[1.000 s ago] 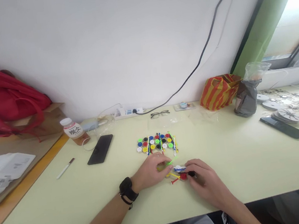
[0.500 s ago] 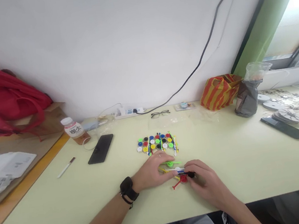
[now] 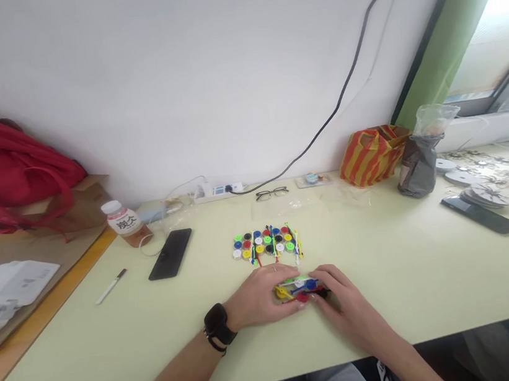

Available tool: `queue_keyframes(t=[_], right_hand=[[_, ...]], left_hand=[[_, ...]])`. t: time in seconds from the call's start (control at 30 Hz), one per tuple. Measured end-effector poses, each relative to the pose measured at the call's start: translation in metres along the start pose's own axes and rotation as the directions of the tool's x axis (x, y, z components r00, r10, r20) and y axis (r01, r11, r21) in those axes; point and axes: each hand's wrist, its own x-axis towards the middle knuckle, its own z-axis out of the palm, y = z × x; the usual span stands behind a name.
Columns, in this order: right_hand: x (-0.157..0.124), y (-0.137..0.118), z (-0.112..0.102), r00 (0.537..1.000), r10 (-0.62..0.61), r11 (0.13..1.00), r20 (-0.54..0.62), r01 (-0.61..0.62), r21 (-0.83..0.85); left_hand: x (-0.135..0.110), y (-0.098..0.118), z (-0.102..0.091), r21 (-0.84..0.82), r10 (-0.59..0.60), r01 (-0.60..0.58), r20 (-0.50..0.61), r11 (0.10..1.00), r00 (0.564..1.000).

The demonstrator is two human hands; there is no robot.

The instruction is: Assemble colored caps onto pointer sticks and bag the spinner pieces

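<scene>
Near the table's (image 3: 410, 270) front edge, the left hand (image 3: 261, 293) and right hand (image 3: 344, 303), fingers curled, are pinching the loose discs and sticks (image 3: 298, 288) from both sides, likely keeping them bunched, just in front of the sorted disc grid (image 3: 266, 243).

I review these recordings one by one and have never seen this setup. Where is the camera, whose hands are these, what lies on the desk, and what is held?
There is no machine: a person works with bare hands, and the single picture comes from a camera worn on the head, looking forward and down. The left hand, with a black watch on its wrist, and the right hand meet over a small bundle of coloured plastic discs and sticks. The fingers close on it from both sides, low on the pale desk. Just behind it lies a neat set of similar pieces. Farther off are a black phone, a bottle, glasses and a striped bag.
</scene>
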Motion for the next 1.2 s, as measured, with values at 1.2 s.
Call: queue_keyframes(t=[1.2], right_hand=[[0.227,0.129,-0.042,0.928,0.336,0.891,0.163,-0.256,-0.375]], left_hand=[[0.003,-0.011,-0.007,-0.046,0.043,-0.063,-0.359,0.997,0.932]])
